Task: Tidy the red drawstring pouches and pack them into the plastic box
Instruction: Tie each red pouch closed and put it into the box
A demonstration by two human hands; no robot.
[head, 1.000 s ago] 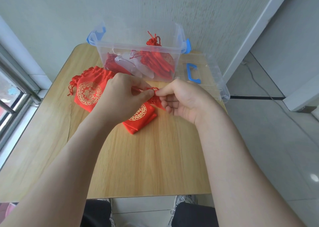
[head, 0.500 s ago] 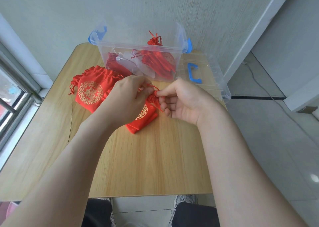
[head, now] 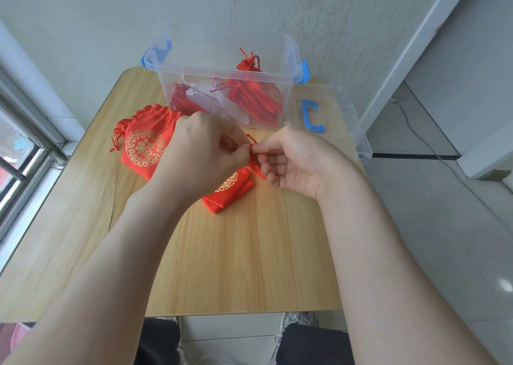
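I am pinching the drawstring (head: 252, 140) of the red pouch (head: 231, 188) in my left hand (head: 202, 153) and right hand (head: 294, 156), the pouch lying on the surface (head: 249, 253) before the plastic box (head: 222, 70); I am favouring even, gentle tension.

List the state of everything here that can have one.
plastic box, open, holds several pouches
lid, off, flat on the table beside the box
middle pouch, on the table, partly under the left hand
drawstring, pinched by left hand and right hand
left pouch, flat on the table, mouth cinched
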